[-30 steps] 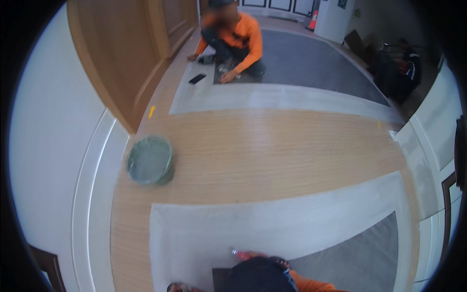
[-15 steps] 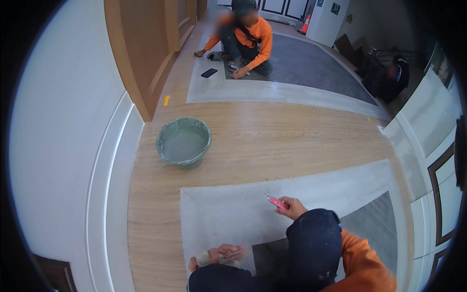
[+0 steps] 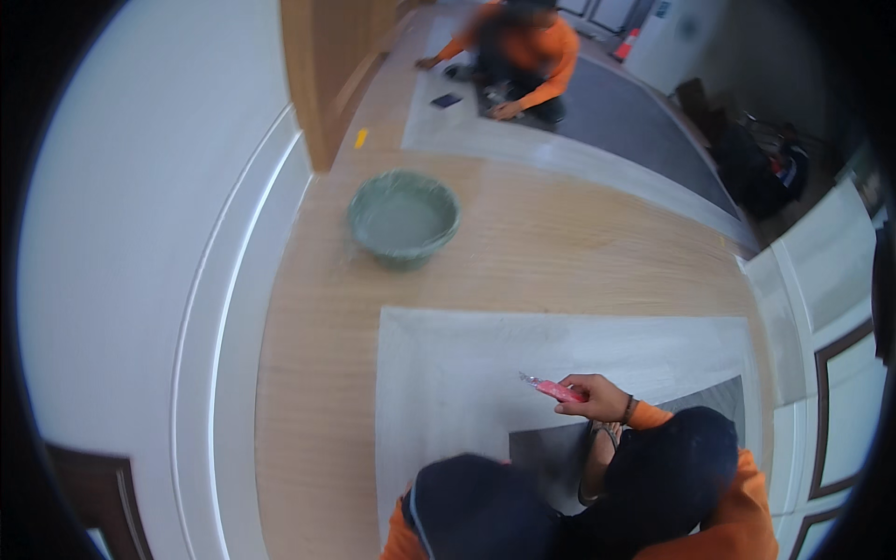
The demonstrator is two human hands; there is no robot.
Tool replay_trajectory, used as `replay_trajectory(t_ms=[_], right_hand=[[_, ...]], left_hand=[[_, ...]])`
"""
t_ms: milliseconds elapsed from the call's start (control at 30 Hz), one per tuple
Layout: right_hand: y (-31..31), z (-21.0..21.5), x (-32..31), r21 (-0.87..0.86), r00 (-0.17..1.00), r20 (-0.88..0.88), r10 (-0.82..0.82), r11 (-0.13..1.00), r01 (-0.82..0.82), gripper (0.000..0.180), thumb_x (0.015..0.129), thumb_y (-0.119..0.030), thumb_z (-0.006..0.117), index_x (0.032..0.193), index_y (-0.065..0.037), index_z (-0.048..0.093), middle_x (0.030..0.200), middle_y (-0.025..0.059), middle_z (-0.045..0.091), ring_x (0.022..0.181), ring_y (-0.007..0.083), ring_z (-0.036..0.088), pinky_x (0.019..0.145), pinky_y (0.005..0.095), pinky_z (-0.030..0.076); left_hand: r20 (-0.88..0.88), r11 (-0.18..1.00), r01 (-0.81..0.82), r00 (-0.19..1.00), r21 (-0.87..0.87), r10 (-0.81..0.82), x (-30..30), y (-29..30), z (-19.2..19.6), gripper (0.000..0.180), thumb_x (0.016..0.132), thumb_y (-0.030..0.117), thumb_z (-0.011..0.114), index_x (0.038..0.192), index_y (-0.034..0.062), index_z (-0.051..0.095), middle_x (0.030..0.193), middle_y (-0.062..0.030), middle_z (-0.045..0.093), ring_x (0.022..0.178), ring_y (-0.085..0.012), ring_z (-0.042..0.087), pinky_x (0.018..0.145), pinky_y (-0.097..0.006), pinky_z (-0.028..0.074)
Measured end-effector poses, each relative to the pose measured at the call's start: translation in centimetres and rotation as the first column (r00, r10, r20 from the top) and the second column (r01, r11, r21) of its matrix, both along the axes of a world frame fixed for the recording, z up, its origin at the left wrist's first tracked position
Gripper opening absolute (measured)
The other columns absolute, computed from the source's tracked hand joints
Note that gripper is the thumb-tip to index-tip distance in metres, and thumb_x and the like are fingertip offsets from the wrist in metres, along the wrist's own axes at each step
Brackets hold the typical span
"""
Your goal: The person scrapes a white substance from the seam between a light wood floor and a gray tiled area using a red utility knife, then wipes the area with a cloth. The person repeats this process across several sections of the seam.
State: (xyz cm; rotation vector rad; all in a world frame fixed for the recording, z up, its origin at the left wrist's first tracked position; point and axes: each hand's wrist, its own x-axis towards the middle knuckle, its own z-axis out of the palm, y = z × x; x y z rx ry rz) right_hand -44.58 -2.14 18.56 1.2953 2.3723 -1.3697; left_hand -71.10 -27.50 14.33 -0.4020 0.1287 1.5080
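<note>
My right hand [image 3: 595,399] is closed round the pinkish-red handle of a slim tool that looks like a utility knife [image 3: 557,388]. Its silvery tip points left, above a pale grey floor border [image 3: 448,373]. Of my left arm only an orange sleeve [image 3: 399,534] shows beside my left knee [image 3: 476,504]; that hand is hidden. My sandalled foot [image 3: 600,455] stands on the floor below my right hand, next to a dark grey floor panel [image 3: 541,453]. My right knee [image 3: 686,457] is raised beside it.
A green basin [image 3: 404,219] holding grey liquid stands on the wood-look floor [image 3: 579,224]. Beyond it, a person in orange [image 3: 537,56] crouches near a dark phone [image 3: 446,100]. Another person [image 3: 765,173] is at the far right. White walls line both sides.
The view has shifted, so the basin and far person appear higher and farther right. My knees have shifted, and a hand beside my left knee has gone out of sight. The red tool stays held.
</note>
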Motion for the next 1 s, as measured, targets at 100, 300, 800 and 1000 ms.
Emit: replay_trajectory(t_ms=[100, 300, 800, 1000], right_hand=[[-1.1, 1.0, -0.8, -0.122, 0.994, -0.112, 0.005, 0.992, -0.018, 0.039, 0.092, -0.023, 0.081, 0.120, -0.001, 0.066, 0.083, 0.0044, 0.070, 0.073, 0.0087, 0.062, 0.068, 0.0261, 0.051], [-1.6, 2.1, -3.7, -0.253, 0.988, -0.116, -0.101, 0.965, 0.069, 0.034, 0.092, -0.011, 0.080, 0.121, 0.000, 0.065, 0.088, -0.0023, 0.068, 0.079, 0.0030, 0.061, 0.067, 0.0209, 0.048], [0.5, 2.1, -9.2, -0.273, 0.992, -0.096, 0.083, 0.956, -0.107, 0.032, 0.093, -0.013, 0.079, 0.120, -0.003, 0.065, 0.078, -0.0077, 0.061, 0.062, 0.0010, 0.052, 0.054, 0.0200, 0.040], [1.7, 3.1, -6.8, -0.116, 0.969, -0.229, -0.094, 0.991, 0.069, 0.030, 0.095, -0.014, 0.076, 0.120, -0.002, 0.064, 0.073, -0.0073, 0.058, 0.055, 0.0004, 0.047, 0.049, 0.0199, 0.034]], left_hand=[[-0.007, 1.000, -0.004, 1.000, 0.014, 0.004, 0.0, -1.2, -1.5, 0.042, 0.103, 0.048, 0.042, 0.122, 0.0115, 0.053, 0.130, -0.0244, 0.062, 0.117, -0.0425, 0.060, 0.101, -0.060, 0.044], [-0.031, 0.999, -0.020, 0.999, 0.028, 0.021, 0.2, -3.1, -4.3, 0.035, 0.105, 0.036, 0.046, 0.130, 0.0107, 0.050, 0.133, -0.0230, 0.061, 0.113, -0.0363, 0.063, 0.099, -0.052, 0.050], [-0.447, 0.838, -0.351, 0.883, -0.418, 0.147, 2.5, -6.1, -14.1, 0.027, 0.108, 0.013, 0.049, 0.134, 0.0060, 0.048, 0.121, -0.0169, 0.062, 0.084, -0.0179, 0.063, 0.073, -0.030, 0.055], [-0.807, 0.841, -0.223, 0.479, -0.493, -0.346, -0.4, -2.2, -14.4, 0.046, 0.109, 0.049, 0.047, 0.114, 0.0051, 0.060, 0.088, -0.0053, 0.066, 0.062, -0.0113, 0.054, 0.054, -0.026, 0.045]])
